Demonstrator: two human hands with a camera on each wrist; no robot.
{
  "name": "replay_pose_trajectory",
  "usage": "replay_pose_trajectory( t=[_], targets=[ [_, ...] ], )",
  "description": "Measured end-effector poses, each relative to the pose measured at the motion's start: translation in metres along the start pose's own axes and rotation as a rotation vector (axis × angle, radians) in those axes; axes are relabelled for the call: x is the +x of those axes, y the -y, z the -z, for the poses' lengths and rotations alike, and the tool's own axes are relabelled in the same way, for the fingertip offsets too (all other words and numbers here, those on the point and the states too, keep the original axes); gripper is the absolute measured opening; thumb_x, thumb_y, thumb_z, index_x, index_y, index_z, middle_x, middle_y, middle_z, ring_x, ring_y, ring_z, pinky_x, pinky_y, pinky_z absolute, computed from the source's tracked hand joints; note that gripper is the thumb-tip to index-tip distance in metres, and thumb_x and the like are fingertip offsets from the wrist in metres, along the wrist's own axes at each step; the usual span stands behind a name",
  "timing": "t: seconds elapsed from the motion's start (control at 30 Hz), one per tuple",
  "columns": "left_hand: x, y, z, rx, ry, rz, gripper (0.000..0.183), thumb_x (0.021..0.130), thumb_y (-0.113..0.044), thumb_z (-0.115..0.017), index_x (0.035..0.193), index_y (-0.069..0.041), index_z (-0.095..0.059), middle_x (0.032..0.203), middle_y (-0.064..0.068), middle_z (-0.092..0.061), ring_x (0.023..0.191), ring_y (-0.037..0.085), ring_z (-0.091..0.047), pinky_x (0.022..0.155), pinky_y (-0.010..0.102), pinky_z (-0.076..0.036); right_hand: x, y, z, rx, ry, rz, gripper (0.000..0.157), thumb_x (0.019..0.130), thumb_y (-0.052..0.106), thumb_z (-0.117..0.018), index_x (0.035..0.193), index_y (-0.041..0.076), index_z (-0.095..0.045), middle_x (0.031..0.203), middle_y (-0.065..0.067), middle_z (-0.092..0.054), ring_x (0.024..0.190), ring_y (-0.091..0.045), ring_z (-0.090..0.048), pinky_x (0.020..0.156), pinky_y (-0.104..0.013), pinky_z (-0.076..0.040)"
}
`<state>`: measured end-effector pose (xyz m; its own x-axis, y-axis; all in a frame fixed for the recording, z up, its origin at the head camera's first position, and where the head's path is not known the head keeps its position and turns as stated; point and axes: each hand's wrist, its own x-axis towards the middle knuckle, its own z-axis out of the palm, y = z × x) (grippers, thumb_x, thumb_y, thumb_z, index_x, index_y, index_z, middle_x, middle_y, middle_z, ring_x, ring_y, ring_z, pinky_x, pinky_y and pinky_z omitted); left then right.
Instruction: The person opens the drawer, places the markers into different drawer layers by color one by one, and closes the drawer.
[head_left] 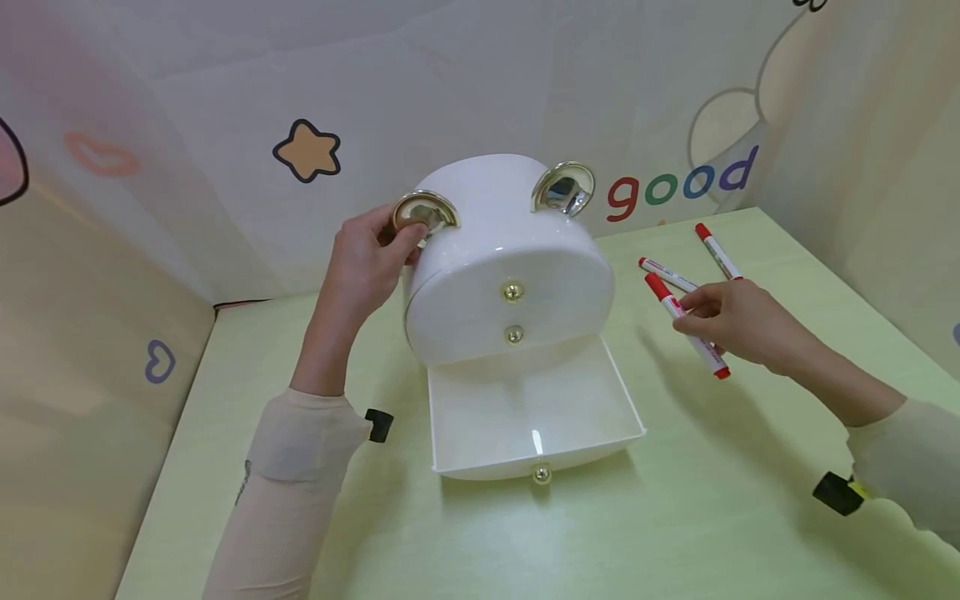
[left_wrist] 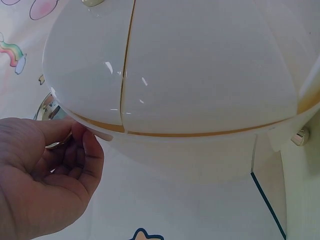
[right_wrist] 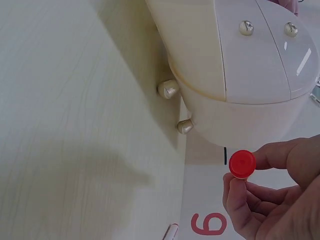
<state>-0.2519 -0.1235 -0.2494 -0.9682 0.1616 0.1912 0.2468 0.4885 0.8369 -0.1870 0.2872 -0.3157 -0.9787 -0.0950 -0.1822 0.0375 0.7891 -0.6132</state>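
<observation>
Red-capped marker (head_left: 705, 352) pinched in right grip (head_left: 738, 325), ends jutting out both sides; two loose markers (head_left: 717, 252) on tabletop (head_left: 795, 275) just beyond it. Left grip (head_left: 369, 260) pinches gold ear (head_left: 442, 205) on white drawer unit (head_left: 487, 208).

Cream fabric sleeves (head_left: 279, 508) each carry a black angular block (head_left: 380, 426) at the cuff; a yellow piece (head_left: 858, 489) adjoins the right block.

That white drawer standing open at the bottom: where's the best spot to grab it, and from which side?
Probably by the round gold knob, pinched from the near side. It juts out from the middle of the open drawer's front, with clear space before it, while the drawer's side rims look thin.
</observation>
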Motion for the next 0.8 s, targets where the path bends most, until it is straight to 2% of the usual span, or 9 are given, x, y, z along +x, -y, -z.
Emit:
replay_pose_trajectory(
  t=[0.2, 0.33, 0.47, 0.8],
  targets=[
    [-0.001, -0.001, 0.000, 0.000, 0.003, 0.002, 0.024, 0.106, -0.016, -0.061, 0.120, 0.002, -0.066, 0.102, 0.015, -0.062, 0.090, 0.022, -0.060, 0.089, 0.038, -0.059, -0.013, 0.007, 0.000, 0.008, 0.006, 0.009, 0.041, 0.098, 0.019, -0.072, 0.126, -0.009, -0.063, 0.096, -0.010, -0.069, 0.077, -0.024, -0.059, 0.056, -0.028, -0.055],
    [-0.001, -0.002, 0.001, 0.009, 0.005, 0.009, 0.025, 0.106, -0.017, -0.061, 0.123, 0.001, -0.066, 0.104, 0.015, -0.062, 0.091, 0.023, -0.060, 0.086, 0.032, -0.058, -0.021, 0.013, 0.000, 0.017, 0.014, 0.019, 0.038, 0.097, 0.019, -0.073, 0.125, -0.006, -0.065, 0.094, -0.007, -0.069, 0.076, -0.023, -0.060, 0.057, -0.029, -0.055],
    [-0.001, -0.002, 0.001, 0.007, 0.008, 0.015, 0.025, 0.106, -0.017, -0.061, 0.123, 0.001, -0.065, 0.104, 0.015, -0.062, 0.092, 0.023, -0.060, 0.081, 0.023, -0.056, -0.029, 0.017, -0.001, 0.025, 0.025, 0.018, 0.041, 0.097, 0.019, -0.073, 0.127, -0.007, -0.064, 0.095, -0.006, -0.069, 0.076, -0.022, -0.061, 0.058, -0.029, -0.056],
    [0.000, -0.001, 0.001, 0.008, 0.007, 0.012, 0.024, 0.106, -0.017, -0.061, 0.121, 0.002, -0.065, 0.102, 0.015, -0.061, 0.091, 0.022, -0.060, 0.079, 0.021, -0.055, -0.047, 0.029, 0.001, 0.039, 0.061, 0.020, 0.044, 0.097, 0.020, -0.074, 0.131, -0.006, -0.062, 0.097, -0.005, -0.069, 0.076, -0.021, -0.062, 0.058, -0.030, -0.055]
  ],
)
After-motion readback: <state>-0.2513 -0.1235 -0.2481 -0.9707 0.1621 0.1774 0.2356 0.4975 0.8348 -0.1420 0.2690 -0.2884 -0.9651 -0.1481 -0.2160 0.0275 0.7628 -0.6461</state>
